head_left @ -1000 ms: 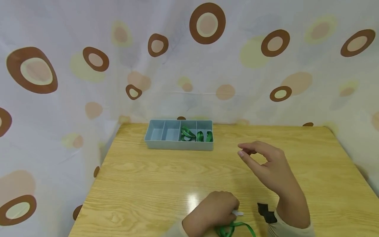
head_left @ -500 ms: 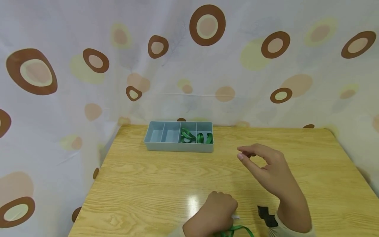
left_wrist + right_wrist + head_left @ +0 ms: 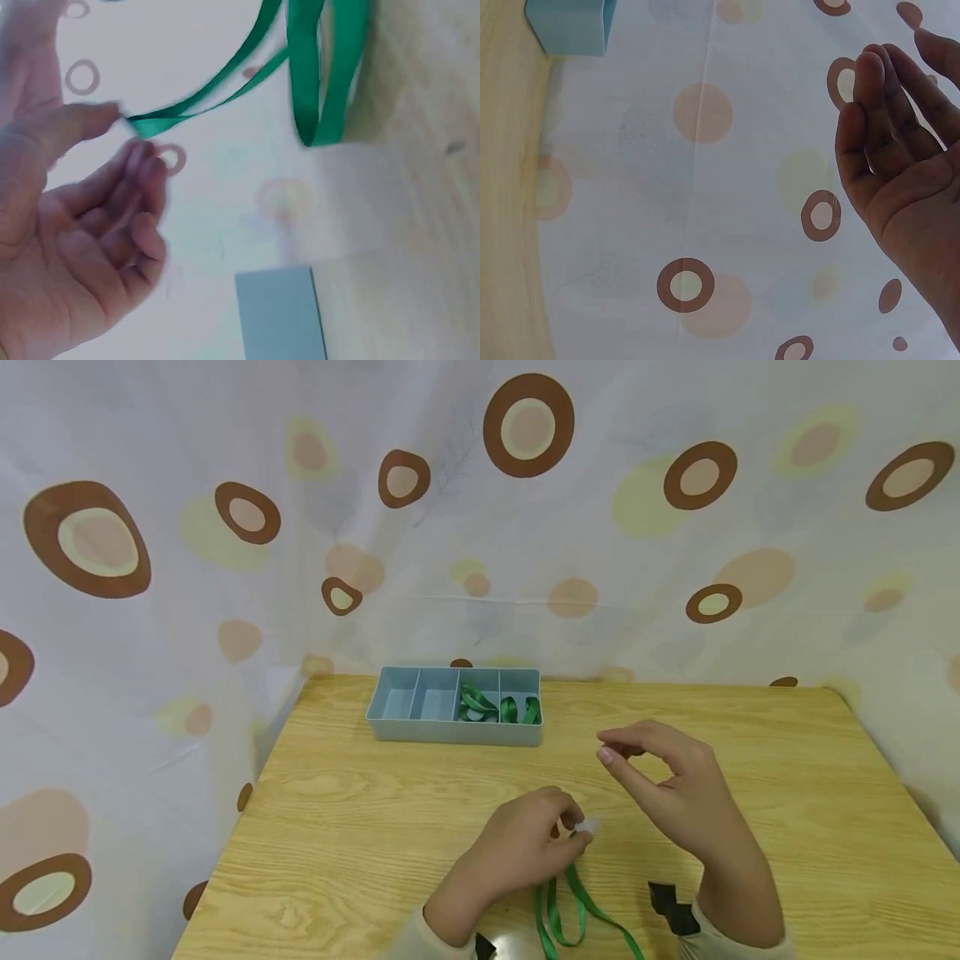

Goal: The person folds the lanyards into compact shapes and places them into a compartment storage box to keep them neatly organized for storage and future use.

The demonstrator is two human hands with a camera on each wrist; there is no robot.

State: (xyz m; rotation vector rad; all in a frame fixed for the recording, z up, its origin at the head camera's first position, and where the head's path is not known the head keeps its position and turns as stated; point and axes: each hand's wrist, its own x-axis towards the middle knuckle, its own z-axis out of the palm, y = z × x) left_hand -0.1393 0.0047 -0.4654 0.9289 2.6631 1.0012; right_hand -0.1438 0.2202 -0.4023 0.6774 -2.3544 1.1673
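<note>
My left hand (image 3: 517, 842) pinches a green ribbon (image 3: 304, 75) by one end, between thumb and finger. A small whitish piece (image 3: 588, 827) shows at those fingertips; its kind cannot be made out. Below the hand, the ribbon's loops hang toward the near side of the table. To the right, my right hand (image 3: 678, 797) is raised over the table with thumb and forefinger bent toward each other, a gap between them. Nothing is in it, and the right wrist view shows its palm and loosely bent fingers (image 3: 870, 79).
A light blue divided box (image 3: 453, 732) stands at the table's back, left of the right hand. Green ribbon pieces (image 3: 476, 700) lie in its two right compartments; the two left ones look bare. Behind the wooden table (image 3: 360, 810) hangs a patterned cloth (image 3: 600, 527).
My left hand has risen and moved forward from the table's near side, drawing the green ribbon up with it. The right hand has stayed nearly still.
</note>
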